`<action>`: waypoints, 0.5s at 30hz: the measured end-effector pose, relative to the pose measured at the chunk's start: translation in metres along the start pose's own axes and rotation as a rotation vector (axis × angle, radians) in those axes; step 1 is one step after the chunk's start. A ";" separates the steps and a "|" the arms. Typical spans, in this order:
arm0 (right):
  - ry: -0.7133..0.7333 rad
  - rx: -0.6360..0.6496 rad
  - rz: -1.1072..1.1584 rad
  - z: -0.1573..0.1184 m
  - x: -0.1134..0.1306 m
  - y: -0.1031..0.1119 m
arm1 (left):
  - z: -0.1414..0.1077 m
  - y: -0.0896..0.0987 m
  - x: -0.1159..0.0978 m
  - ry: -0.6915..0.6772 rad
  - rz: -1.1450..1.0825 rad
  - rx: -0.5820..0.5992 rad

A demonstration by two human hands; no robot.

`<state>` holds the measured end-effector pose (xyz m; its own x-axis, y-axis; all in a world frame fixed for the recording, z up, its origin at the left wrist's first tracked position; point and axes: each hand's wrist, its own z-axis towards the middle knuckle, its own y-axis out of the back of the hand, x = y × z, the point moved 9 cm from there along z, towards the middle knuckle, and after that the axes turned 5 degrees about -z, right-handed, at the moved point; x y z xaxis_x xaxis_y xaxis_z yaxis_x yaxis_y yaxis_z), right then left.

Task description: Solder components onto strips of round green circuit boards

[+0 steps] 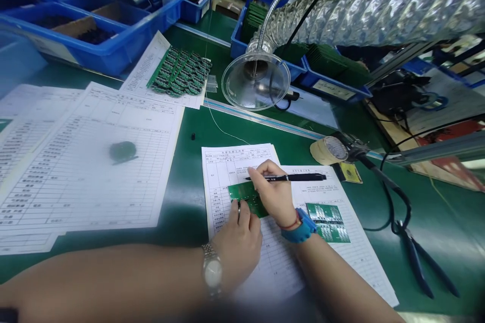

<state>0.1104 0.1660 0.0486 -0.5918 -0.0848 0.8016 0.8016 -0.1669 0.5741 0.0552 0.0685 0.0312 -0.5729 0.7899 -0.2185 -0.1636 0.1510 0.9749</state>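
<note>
From my end of the feed, the right hand (pixel 278 194) is closed on a black pen (pixel 303 177), which lies nearly level across it, the tip poking out past the thumb. The left hand (pixel 238 242) is curled with its fingertips down on a green circuit board (pixel 242 191); I cannot tell whether it pinches the board or only presses it, since the thumb is hidden. That board lies beneath both hands on a printed sheet (pixel 215 174), and if the left fingers press on one side only, I'd expect it to swivel or slide on the paper. The loosely angled pen could scratch or mark the board should the right hand dip. Just right of the wrist, a second board (pixel 329 236) rests on another sheet (pixel 364 260); a careless sweep of the forearm could knock it askew. Farther right, pliers (pixel 415 257) lie near a dark cable (pixel 396 189), where a tug on the cable might drag them. Ahead, a small black part (pixel 193 136) sits loose and would be easily brushed away, while the clear funnel (pixel 239 88) hangs where a raised hand could bump it. Beyond, overlapping boards (pixel 178 73) look liable to slip if their paper is pulled.
</note>
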 end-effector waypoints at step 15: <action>0.023 0.116 -0.049 0.004 -0.025 0.003 | 0.002 -0.004 0.000 0.009 0.026 -0.013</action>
<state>0.1276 0.1718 0.0311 -0.6314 -0.1020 0.7687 0.7752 -0.0570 0.6291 0.0575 0.0690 0.0272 -0.5843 0.7882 -0.1931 -0.1586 0.1224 0.9797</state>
